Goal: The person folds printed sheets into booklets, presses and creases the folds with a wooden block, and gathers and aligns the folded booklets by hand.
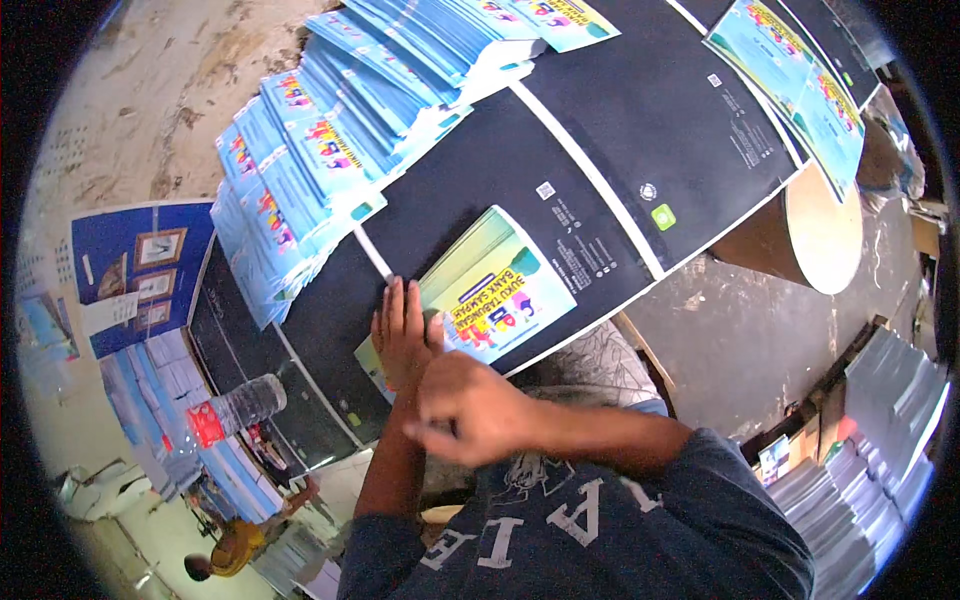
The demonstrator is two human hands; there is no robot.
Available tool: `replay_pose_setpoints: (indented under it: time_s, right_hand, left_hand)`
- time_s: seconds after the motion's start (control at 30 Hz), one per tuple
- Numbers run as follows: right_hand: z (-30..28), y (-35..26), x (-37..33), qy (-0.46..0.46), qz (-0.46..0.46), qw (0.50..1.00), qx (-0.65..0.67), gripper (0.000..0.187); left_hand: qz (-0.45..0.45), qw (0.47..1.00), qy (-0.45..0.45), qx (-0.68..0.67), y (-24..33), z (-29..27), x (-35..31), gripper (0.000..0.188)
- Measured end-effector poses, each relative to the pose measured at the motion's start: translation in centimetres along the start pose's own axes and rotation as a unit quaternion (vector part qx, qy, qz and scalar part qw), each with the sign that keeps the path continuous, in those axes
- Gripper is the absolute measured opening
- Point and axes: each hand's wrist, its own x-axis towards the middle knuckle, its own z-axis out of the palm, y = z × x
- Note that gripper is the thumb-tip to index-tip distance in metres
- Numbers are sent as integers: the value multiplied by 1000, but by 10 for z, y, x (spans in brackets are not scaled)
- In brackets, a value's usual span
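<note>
Black printed sheeting (620, 110) spans the work surface, its smooth face seemingly there to keep paper clean. At 11 o'clock, rows of blue booklets (345, 140) lie overlapped like shingles, probably so that each bundle can be lifted separately. Grey paper stacks (830, 500) sit at 4 o'clock, and a pale drum (830, 230) stands towards 3, beyond the sheeting's edge. A small fanned stack of booklets (515, 295) lies at the centre, within easy reach of the body. The left hand (405, 325), open with fingers together, rests at that stack's 8 o'clock end, apparently steadying it. The right hand (475, 405), blurred at 6 o'clock, is curled into a fist across the left wrist; whether it grips anything cannot be told
</note>
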Motion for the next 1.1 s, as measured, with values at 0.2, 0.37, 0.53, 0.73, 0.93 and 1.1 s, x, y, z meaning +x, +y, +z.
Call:
replay_pose_setpoints:
  time_s: [0.2,0.37,0.53,0.73,0.93,1.1]
  right_hand:
    - [-55,21,-23,-10,-12,1000,-17,18]
    - [-64,2,-11,-12,-4,1000,-2,20]
    - [-105,24,-38,-1,62,998,-2,14]
    - [-96,37,-42,74,-25,996,46,24]
    - [-72,46,-42,97,-43,991,78,36]
    - [-34,12,-20,16,43,998,35,16]
  left_hand:
    - [-28,998,-41,-43,27,-17,13,61]
    - [-12,996,-69,-48,15,-14,8,70]
    - [-24,993,-64,-96,24,-28,14,59]
    - [49,976,-72,-199,3,-34,6,41]
    - [97,968,-95,-212,-14,-46,23,38]
    - [191,951,-53,-237,-37,-43,31,47]
